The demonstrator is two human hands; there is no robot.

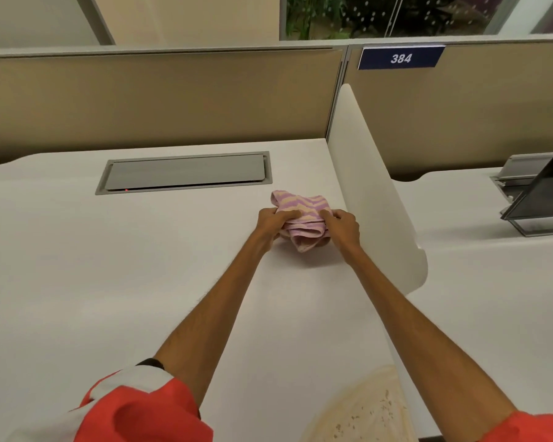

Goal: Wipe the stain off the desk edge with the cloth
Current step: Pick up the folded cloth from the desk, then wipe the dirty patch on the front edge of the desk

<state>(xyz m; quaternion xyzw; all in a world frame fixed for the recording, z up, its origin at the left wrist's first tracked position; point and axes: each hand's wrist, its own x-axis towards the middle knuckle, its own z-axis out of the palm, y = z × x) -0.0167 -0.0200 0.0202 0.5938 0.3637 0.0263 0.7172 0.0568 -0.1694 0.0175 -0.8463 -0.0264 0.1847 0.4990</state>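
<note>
Office cubicle, tan partition panels behind, number plate reading 384 at 1 o'clock. White tabletop, bare apart from a grey cable hatch at 11 o'clock and the cloth.

Cloth: small towel, pink and cream zigzag stripes, bunched into loose folds. Sits on the tabletop toward the far right, just beside the white side divider, at about 12 o'clock from the wearer.

Left hand has its grip closed on the cloth's left side, thumb on top. Right hand has its grip pinched on the right side. Both arms stretched forward.

Handling, by judgement: light, limp, no stiffness at all; it will sag and unfold if lifted by a corner. Terry-like surface should not slip. Not fragile. Best gathered into a thick pad and held across the top with the palm, so pressure goes through several layers.

Stain: tan, speckled patch at the near edge, 5 o'clock, well apart from the cloth. Wiping not yet begun.
</note>
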